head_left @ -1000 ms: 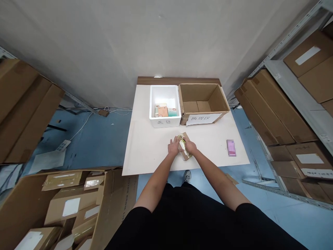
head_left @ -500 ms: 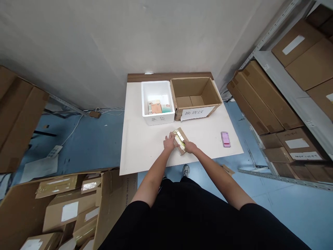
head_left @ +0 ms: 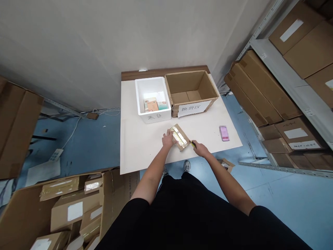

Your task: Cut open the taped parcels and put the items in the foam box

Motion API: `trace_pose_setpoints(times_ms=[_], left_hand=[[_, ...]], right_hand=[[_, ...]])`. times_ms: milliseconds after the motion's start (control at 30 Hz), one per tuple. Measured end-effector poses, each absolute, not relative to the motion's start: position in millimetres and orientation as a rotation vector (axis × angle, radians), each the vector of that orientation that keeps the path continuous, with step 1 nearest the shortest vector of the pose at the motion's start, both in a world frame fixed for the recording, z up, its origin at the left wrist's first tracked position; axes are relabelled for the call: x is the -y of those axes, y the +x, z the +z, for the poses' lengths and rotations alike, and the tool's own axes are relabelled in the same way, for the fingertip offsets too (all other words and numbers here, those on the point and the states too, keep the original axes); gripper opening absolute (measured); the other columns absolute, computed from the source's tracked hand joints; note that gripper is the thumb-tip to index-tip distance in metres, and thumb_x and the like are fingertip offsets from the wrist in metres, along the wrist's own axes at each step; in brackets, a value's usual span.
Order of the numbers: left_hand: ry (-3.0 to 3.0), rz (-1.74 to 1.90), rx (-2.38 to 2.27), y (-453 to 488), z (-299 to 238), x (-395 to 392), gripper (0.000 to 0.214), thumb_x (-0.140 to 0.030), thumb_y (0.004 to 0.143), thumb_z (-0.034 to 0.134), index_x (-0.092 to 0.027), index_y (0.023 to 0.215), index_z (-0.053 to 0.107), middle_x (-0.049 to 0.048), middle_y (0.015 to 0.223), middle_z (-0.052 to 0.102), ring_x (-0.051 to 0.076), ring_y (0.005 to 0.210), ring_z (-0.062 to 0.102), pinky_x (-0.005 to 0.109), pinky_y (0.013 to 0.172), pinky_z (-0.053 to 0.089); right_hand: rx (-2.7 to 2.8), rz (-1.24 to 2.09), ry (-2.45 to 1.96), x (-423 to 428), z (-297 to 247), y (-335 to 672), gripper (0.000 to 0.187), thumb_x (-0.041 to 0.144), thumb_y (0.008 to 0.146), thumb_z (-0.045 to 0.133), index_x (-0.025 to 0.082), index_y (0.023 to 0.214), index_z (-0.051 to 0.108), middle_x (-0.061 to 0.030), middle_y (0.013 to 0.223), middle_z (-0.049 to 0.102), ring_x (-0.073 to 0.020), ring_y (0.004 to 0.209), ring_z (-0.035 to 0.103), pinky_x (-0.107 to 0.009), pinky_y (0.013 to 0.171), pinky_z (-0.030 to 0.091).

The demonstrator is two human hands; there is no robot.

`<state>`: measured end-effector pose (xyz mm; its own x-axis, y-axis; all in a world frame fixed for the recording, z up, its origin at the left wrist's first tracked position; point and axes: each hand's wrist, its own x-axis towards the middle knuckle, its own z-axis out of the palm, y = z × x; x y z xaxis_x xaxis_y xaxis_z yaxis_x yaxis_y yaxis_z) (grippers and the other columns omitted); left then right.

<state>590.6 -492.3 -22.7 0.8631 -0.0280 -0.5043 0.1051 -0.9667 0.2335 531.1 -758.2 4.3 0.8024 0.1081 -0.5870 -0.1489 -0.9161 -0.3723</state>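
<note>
A small cardboard box (head_left: pixel 179 137) with shiny clear tape along its top lies at an angle near the front of the white table (head_left: pixel 137 146). My left hand (head_left: pixel 168 139) grips its left side, fingers over the edge, steadying it on the tabletop. In my right hand (head_left: pixel 201 149) is a yellow and black box cutter (head_left: pixel 193 144), closed in the fingers. The cutter's front end is at the box's right edge; whether the blade touches cannot be made out.
Behind the box stand a white foam box (head_left: pixel 153 117) holding several small packages and an open cardboard carton (head_left: pixel 192 100) with a handwritten label. A pink blurred item (head_left: pixel 224 133) lies at right. A large carton of parcels (head_left: pixel 109 194) is at lower left; shelving (head_left: pixel 283 80) is at right.
My right hand has moved right with the box cutter, from the taped top of the box to past its right edge. The left hand stays on the box. The view has shifted slightly.
</note>
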Motion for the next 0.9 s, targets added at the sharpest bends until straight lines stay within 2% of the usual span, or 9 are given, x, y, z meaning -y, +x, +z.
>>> trace_pose_setpoints(times_ms=[67,133,233,367,467,567,733,833,900], left_hand=[[2.793,-0.749,-0.079,587,-21,497,0.097,-0.069,0.083,0.074,-0.035,0.164,0.033,0.0069,0.18,0.014,0.04,0.149,0.038,0.049,0.11,0.049],[2.807,-0.735,-0.114,581,-21,502,0.098,-0.071,0.083,0.073,-0.032,0.163,0.033,0.0108,0.177,0.019,0.039,0.147,0.04,0.048,0.11,0.049],[2.833,-0.711,-0.201,567,-20,507,0.1,-0.075,0.083,0.071,-0.027,0.162,0.034,0.0168,0.172,0.028,0.039,0.148,0.039,0.05,0.111,0.047],[2.883,-0.624,-0.342,548,-18,509,0.097,-0.074,0.086,0.067,-0.021,0.161,0.037,0.0219,0.168,0.034,0.044,0.155,0.028,0.059,0.12,0.035],[2.909,-0.547,-0.036,543,-16,511,0.077,-0.055,0.093,0.065,-0.023,0.16,0.042,0.0164,0.171,0.034,0.043,0.161,0.016,0.061,0.126,0.024],[2.787,-0.622,0.407,544,-14,515,0.066,-0.038,0.096,0.061,-0.026,0.159,0.047,0.0118,0.163,0.048,0.036,0.157,0.029,0.054,0.126,0.027],[2.766,-0.686,0.528,552,-12,512,0.061,-0.038,0.092,0.07,-0.022,0.149,0.058,0.0148,0.143,0.062,0.033,0.142,0.048,0.046,0.121,0.036],[2.803,-0.702,0.524,556,-14,509,0.053,-0.032,0.091,0.074,-0.023,0.142,0.063,0.0139,0.144,0.06,0.032,0.144,0.047,0.047,0.126,0.031],[2.805,-0.7,0.465,557,-17,508,0.052,-0.03,0.09,0.076,-0.023,0.14,0.063,0.0147,0.157,0.051,0.033,0.153,0.038,0.045,0.125,0.034]], right_hand=[[-0.168,0.71,-2.549,762,-3,540,0.075,0.049,0.1,0.062,0.026,0.165,0.032,-0.0143,0.124,0.075,-0.0309,0.104,0.073,-0.033,0.081,0.053],[-0.292,0.657,-2.48,757,-15,549,0.095,0.06,0.094,0.07,0.023,0.169,0.023,-0.016,0.133,0.072,-0.0312,0.109,0.073,-0.033,0.082,0.054],[-0.399,0.667,-2.379,740,-38,558,0.107,0.06,0.087,0.077,0.02,0.169,0.022,-0.0172,0.138,0.069,-0.0308,0.113,0.072,-0.032,0.083,0.056],[-0.394,0.617,-2.347,722,-59,570,0.101,0.055,0.087,0.078,0.019,0.166,0.027,-0.016,0.138,0.069,-0.0306,0.117,0.071,-0.033,0.088,0.056],[-0.29,0.618,-2.368,711,-63,583,0.101,0.051,0.086,0.08,0.02,0.166,0.028,-0.0146,0.134,0.072,-0.0307,0.116,0.072,-0.033,0.089,0.056],[-0.235,0.647,-2.417,698,-62,595,0.099,0.048,0.088,0.08,0.019,0.166,0.028,-0.0149,0.133,0.072,-0.0314,0.119,0.071,-0.032,0.091,0.054],[-0.135,0.669,-2.486,686,-58,605,0.1,0.046,0.087,0.082,0.021,0.167,0.028,-0.0151,0.136,0.071,-0.0324,0.122,0.07,-0.033,0.093,0.053],[-0.063,0.654,-2.482,683,-54,602,0.092,0.046,0.089,0.08,0.023,0.165,0.032,-0.0136,0.132,0.073,-0.031,0.12,0.07,-0.032,0.093,0.052],[-0.062,0.596,-2.447,686,-51,596,0.072,0.05,0.099,0.067,0.023,0.159,0.039,-0.0113,0.124,0.075,-0.0279,0.113,0.073,-0.03,0.09,0.052]])
